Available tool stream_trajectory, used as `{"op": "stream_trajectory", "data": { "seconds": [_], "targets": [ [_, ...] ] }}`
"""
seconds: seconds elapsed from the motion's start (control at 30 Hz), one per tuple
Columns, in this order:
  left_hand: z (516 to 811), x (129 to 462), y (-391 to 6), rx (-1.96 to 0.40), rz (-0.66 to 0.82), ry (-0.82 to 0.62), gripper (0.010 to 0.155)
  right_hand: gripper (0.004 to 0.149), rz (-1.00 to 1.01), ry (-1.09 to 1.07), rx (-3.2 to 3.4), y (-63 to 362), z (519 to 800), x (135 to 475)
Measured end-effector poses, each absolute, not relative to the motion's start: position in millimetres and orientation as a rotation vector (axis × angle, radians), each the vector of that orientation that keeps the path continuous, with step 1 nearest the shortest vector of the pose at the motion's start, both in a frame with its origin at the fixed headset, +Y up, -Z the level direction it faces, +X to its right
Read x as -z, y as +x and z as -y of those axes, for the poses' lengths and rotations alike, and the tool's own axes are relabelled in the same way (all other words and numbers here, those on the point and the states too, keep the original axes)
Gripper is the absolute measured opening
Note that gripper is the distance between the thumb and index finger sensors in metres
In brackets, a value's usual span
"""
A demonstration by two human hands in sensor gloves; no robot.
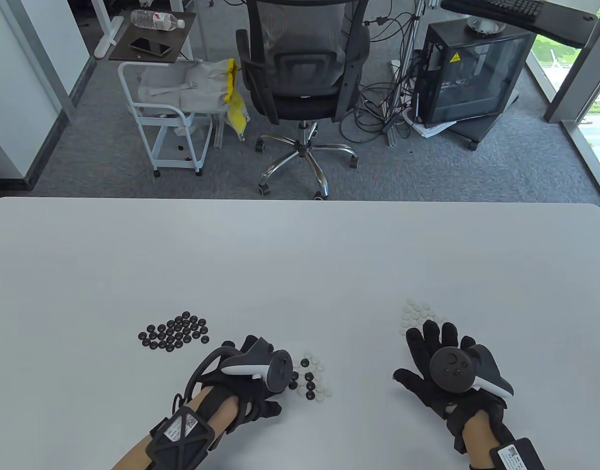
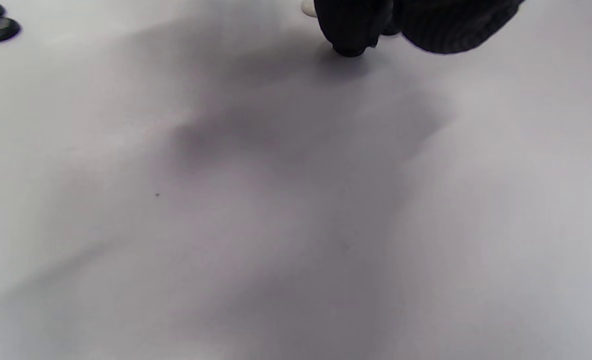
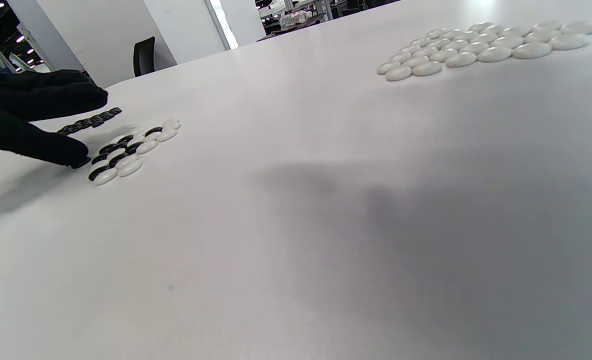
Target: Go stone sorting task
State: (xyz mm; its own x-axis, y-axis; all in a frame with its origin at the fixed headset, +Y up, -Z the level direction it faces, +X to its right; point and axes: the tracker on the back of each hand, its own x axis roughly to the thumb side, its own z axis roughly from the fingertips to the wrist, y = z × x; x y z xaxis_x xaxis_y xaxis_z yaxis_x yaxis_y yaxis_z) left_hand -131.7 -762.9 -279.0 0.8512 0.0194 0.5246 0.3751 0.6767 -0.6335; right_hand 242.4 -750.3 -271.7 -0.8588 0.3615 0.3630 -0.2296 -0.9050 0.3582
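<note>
Table view: the white surface (image 1: 300,254) carries black stones (image 1: 175,332), white stones (image 1: 417,313) and a mixed cluster (image 1: 312,376); an office chair (image 1: 302,73) stands behind. Right hand (image 1: 444,364) lies flat, grip wide.

Left wrist view: fingertips (image 2: 348,30) touch down.

Right wrist view: left hand (image 3: 31,117) presses a black stone beside the cluster, fingers straight.

Low, tilted view across the white table (image 3: 296,225); sorted white stones (image 3: 480,47) lie in a flat cluster at upper right, touching one another; the mixed black and white stones (image 3: 131,147) sit at left, well apart from them; my left hand (image 3: 26,117) comes in from the left edge, fingers extended, one fingertip (image 3: 73,156) down on the table at the near edge of the mixed group; a row of black stones (image 3: 91,121) lies just behind it; my own right fingers are out of frame.
</note>
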Motion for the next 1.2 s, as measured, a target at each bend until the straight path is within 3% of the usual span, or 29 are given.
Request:
{"op": "stream_trajectory", "data": {
  "seconds": [0.3,0.47,1.2],
  "targets": [
    [763,294,-246,0.043,0.207,-0.818,0.064,0.087,-0.455,0.620,-2.733,241,752,272],
    [765,308,-282,-0.060,0.103,-0.826,0.065,0.087,-0.460,0.618,-2.733,241,752,272],
    [766,340,-289,-0.147,-0.007,-0.837,0.066,0.087,-0.418,0.609,-2.713,245,748,271]
  ]
}}
